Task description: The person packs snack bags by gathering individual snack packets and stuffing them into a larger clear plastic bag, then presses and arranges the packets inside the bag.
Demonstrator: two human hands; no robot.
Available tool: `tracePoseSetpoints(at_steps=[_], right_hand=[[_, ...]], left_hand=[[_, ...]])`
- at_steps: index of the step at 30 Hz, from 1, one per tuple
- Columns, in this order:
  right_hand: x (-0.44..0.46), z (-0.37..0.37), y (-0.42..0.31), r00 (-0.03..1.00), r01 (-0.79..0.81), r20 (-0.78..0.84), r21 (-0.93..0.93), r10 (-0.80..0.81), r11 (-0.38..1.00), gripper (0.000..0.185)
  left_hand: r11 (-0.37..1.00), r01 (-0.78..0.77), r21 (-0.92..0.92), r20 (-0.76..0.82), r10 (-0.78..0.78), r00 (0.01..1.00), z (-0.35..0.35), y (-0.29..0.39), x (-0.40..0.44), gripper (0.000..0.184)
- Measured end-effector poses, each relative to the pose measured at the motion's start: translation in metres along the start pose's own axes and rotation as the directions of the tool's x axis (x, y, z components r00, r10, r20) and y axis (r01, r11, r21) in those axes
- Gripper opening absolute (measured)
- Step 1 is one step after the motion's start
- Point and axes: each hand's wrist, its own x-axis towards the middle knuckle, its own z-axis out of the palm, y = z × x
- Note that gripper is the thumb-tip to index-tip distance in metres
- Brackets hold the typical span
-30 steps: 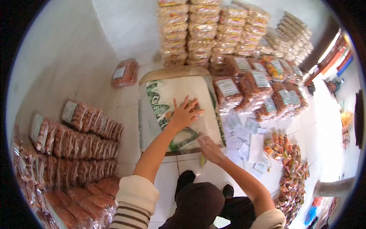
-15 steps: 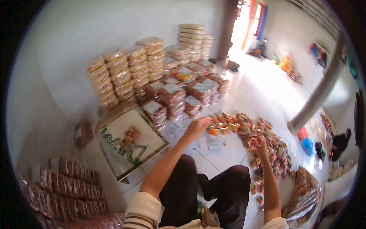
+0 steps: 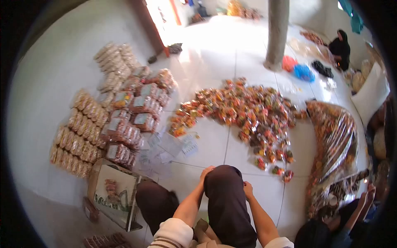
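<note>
While bare floor [image 3: 213, 142] borders the packets [image 3: 244, 109], both hands [image 3: 205, 173] [image 3: 247, 190] flank one knee [image 3: 224, 184], openness and hold unclear.

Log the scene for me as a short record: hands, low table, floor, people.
Left hand: beside the right knee, grip unclear
Right hand: same knee, other side, grip unclear
Low table: small brownish bundle on top
Floor ahead: heap of small wrapped packets, loose papers to its left
By wall: stacked packages
Right: large filled clear bag
People: one in black far right, one near right
</note>
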Motion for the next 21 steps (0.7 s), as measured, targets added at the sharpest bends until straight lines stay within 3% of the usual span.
tracePoseSetpoints(at_steps=[1, 4, 7, 9, 11, 13, 17, 19, 21], right_hand=[[0.001, 0.0, 0.016, 0.999, -0.037, -0.01, 0.032, 0.038, 0.999, 0.021], [0.014, 0.004, 0.061, 0.987, -0.16, 0.009, 0.11, 0.16, 0.981, 0.021], [0.027, 0.004, 0.078, 0.982, -0.168, -0.071, 0.123, 0.177, 0.978, 0.02], [0.04, 0.004, 0.075, 0.988, -0.034, -0.148, 0.107, 0.049, 0.994, 0.019], [0.062, 0.005, 0.06, 0.987, -0.048, -0.149, 0.031, 0.052, 0.998, 0.018], [0.09, 0.01, 0.038, 0.941, 0.194, -0.244, -0.174, -0.233, 0.965, 0.015], [0.157, 0.013, -0.034, 0.865, 0.33, -0.237, -0.393, -0.441, 0.858, 0.017], [0.189, 0.017, -0.08, 0.831, 0.366, -0.24, -0.445, -0.502, 0.817, 0.025], [0.218, 0.023, -0.118, 0.735, 0.46, -0.231, -0.521, -0.637, 0.719, 0.038]], left_hand=[[0.999, 0.028, 0.037, 0.012, -0.029, 1.0, 0.012, -0.001, -0.005, 0.03], [0.984, 0.124, -0.125, 0.121, -0.109, 0.987, 0.057, -0.043, 0.022, 0.029], [0.93, 0.23, -0.285, 0.227, -0.168, 0.959, 0.087, -0.067, 0.047, 0.028], [0.901, 0.202, -0.385, 0.258, -0.106, 0.96, 0.102, -0.066, 0.062, 0.028], [0.855, 0.176, -0.487, 0.262, -0.049, 0.964, 0.113, -0.056, 0.087, 0.028], [0.804, 0.121, -0.583, 0.244, 0.031, 0.969, 0.126, -0.05, 0.113, 0.027], [0.793, 0.225, -0.567, 0.352, -0.014, 0.936, 0.147, -0.038, 0.172, 0.027], [0.664, 0.291, -0.689, 0.216, -0.194, 0.957, 0.167, -0.029, 0.198, 0.032], [0.671, 0.292, -0.682, 0.222, -0.191, 0.956, 0.166, -0.007, 0.217, 0.04]])
